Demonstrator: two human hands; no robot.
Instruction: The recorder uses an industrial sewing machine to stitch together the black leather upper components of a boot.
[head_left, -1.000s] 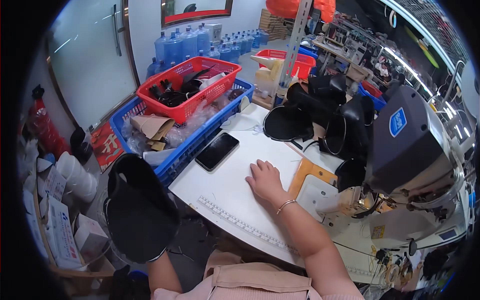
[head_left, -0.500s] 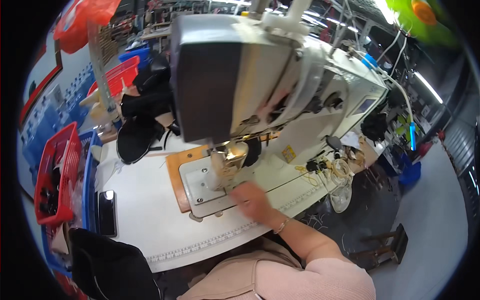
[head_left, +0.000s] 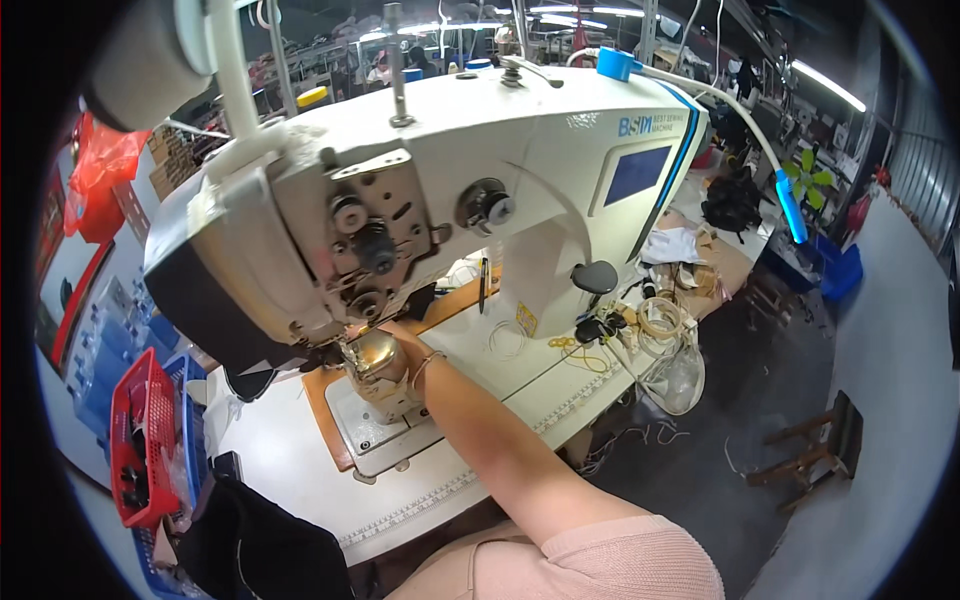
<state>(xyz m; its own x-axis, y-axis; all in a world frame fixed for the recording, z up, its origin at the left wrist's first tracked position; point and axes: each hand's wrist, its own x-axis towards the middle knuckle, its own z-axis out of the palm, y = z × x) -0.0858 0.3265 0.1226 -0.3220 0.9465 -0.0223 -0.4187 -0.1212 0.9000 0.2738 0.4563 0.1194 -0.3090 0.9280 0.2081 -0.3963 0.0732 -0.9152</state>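
Observation:
A large white industrial sewing machine (head_left: pixel 450 180) fills the middle of the view, on a white table (head_left: pixel 290 450) with a ruler strip along its front edge. My right hand (head_left: pixel 408 348), a thin bracelet on its wrist, reaches under the machine's head beside the shiny metal post (head_left: pixel 375 365) below the needle. Its fingers are hidden behind the post, so I cannot tell whether they grip anything. My forearm runs up from the lower right, out of a pink sleeve. My left hand is out of view.
A black fabric piece (head_left: pixel 260 545) lies at the lower left by a dark phone (head_left: pixel 225 465). A red basket (head_left: pixel 140 440) sits in a blue crate (head_left: pixel 190 400) on the far left. Tape rolls and cords (head_left: pixel 655 320) clutter the table's right end. A wooden stool (head_left: pixel 810 450) stands on the floor.
My view has swung from the baskets on the left to the sewing machine. My right hand has left the flat table and reached in under the machine's head.

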